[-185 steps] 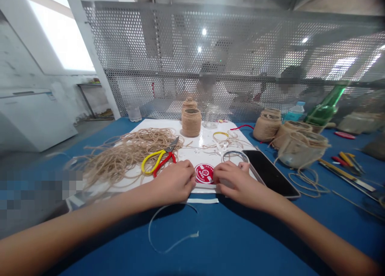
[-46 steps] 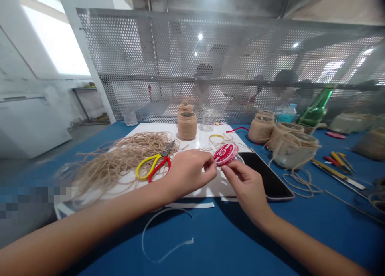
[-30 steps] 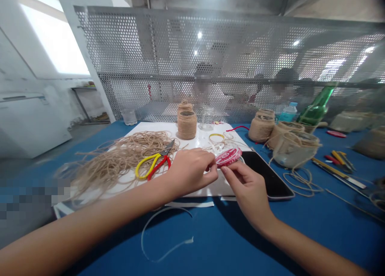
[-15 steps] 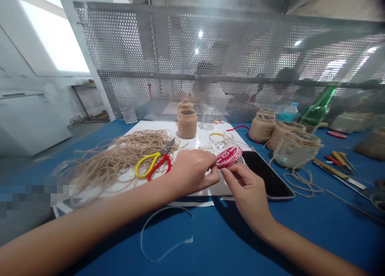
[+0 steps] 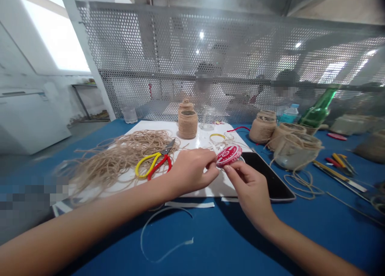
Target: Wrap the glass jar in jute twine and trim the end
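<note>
A flat, round disc (image 5: 229, 154) with red-and-white print is tilted between my hands over the white board (image 5: 150, 125). My right hand (image 5: 251, 186) pinches its lower edge between thumb and fingers. At the disc's left edge my left hand (image 5: 195, 170) is closed, its curled fingertips against the rim; whether they also hold something thin is hidden. Scissors (image 5: 155, 164) with one yellow and one red handle lie open left of my left hand, on a loose heap of jute twine (image 5: 117, 158). A dark tablet (image 5: 264, 176) lies partly under my right hand.
Twine-wrapped jars (image 5: 187, 125) stand at the back beside a clear glass jar (image 5: 208, 117). At right are more wrapped jars (image 5: 262, 127), a green bottle (image 5: 320, 109), and several tools (image 5: 339, 162). A curved clear strip (image 5: 144, 236) lies in front. A perforated metal screen (image 5: 168, 39) closes off the back.
The disc has turned slightly between my fingers. My right hand has shifted a little, and my left hand has stayed nearly in place.
</note>
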Motion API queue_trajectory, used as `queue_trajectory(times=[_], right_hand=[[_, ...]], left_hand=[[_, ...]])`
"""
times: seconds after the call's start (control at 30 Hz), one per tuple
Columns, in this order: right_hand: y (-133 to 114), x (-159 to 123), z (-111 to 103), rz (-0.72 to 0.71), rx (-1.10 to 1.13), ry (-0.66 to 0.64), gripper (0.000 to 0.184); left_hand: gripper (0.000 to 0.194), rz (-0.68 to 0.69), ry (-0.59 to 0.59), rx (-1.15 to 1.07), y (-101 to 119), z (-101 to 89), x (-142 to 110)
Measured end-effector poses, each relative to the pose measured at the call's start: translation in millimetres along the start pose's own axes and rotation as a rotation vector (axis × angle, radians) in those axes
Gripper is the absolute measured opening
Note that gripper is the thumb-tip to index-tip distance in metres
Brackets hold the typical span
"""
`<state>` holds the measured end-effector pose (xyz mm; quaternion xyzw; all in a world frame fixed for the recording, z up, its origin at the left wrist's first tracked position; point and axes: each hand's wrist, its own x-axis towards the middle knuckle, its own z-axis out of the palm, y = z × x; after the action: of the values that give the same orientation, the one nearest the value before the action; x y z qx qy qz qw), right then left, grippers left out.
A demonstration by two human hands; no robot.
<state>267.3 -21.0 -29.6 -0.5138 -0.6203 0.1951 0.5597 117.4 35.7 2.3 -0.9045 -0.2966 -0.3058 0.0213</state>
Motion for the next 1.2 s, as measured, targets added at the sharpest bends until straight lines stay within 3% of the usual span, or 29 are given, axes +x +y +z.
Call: queue_trajectory(times=[0.37,0.5,0.73,0.9,1.0,1.07,1.2], right_hand=[[0,0,0,0.032,0.033,-0.014,0.016],[1,3,-1,0.071,0.115,-0.016,0.016],[-2,10,-1,0.166,0.623,-0.029,0.01],[-5,13,-2,0.245,0.804,-0.075,0.013],[-3,14,-3,0.296,0.9,-0.09,0.016],[-2,15,-3,0.342,0.951,-0.096,0.016],[0,16,-2,0.434,1.011,-0.079,0.015]], left_hand=[[0.015,0.01,-0.008,0.012,1,-2.9,-2],[0.012,-0.067,0.017,0.006,-6,-2.4,-1],[0.014,-0.286,-0.03,0.006,-46,0.3,-3],[0.015,-0.3,-0.01,0.122,-74,1.8,-5],[0.026,-0.307,-0.064,0.276,-86,2.0,-7],[0.031,-0.314,-0.11,0.352,-89,1.4,-9],[0.018,-0.293,-0.148,0.366,-75,-2.7,-11]])
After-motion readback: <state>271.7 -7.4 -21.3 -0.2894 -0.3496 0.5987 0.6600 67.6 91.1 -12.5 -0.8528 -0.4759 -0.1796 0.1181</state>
